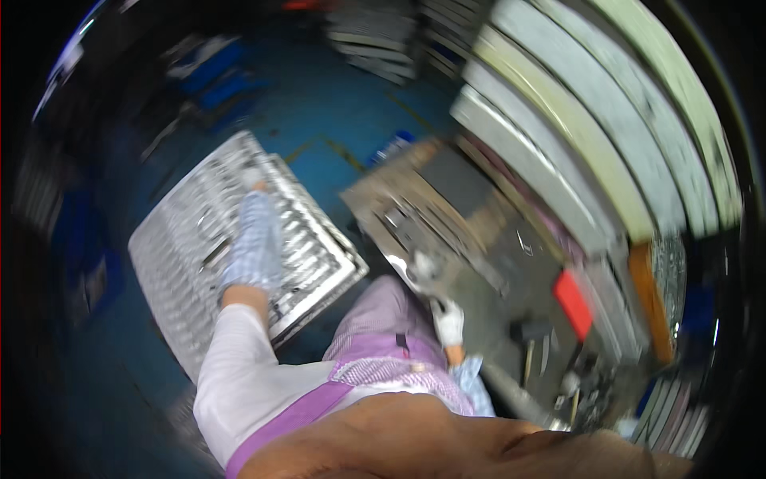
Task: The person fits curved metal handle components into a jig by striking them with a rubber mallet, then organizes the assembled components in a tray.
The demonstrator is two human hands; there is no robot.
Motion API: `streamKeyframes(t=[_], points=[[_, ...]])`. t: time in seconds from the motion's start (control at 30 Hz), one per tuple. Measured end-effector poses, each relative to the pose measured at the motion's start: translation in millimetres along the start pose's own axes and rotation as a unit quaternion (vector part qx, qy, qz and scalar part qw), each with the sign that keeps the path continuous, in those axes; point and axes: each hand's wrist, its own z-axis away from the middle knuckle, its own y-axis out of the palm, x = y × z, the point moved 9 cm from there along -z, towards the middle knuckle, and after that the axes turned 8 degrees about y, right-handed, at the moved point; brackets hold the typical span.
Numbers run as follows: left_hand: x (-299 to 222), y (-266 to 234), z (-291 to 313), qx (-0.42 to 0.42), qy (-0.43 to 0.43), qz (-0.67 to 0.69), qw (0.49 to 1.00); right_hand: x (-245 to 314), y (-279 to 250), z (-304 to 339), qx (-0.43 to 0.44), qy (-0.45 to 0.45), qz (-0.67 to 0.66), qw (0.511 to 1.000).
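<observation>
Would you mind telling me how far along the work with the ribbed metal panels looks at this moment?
Done: several ribbed metal panels already lie stacked on the blue floor. In hand: the gloved left hand rests on the top panel, while the gloved right hand is at the workbench; blur hides any grip. Left: upright panels stand beside the bench.

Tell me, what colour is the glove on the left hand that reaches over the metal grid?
The glove on the left hand looks pale blue-grey; only the head view shows it, blurred.
</observation>
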Motion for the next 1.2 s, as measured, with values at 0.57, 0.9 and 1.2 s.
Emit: streamKeyframes(t=[0.57, 0.9, 1.2], points=[[-390, -349, 322, 0.063, 0.557, 0.436, 0.705, -256, -177, -168, -0.168, 0.168, 0.227, 0.944], [-721, -288, 417, 0.12, 0.496, 0.327, 0.795, -317, -204, -84, -0.04, 0.307, 0.265, 0.913], [-644, -314, 453, 0.013, 0.483, 0.556, 0.676, -307, -225, -73, -0.043, 0.378, 0.199, 0.903]])
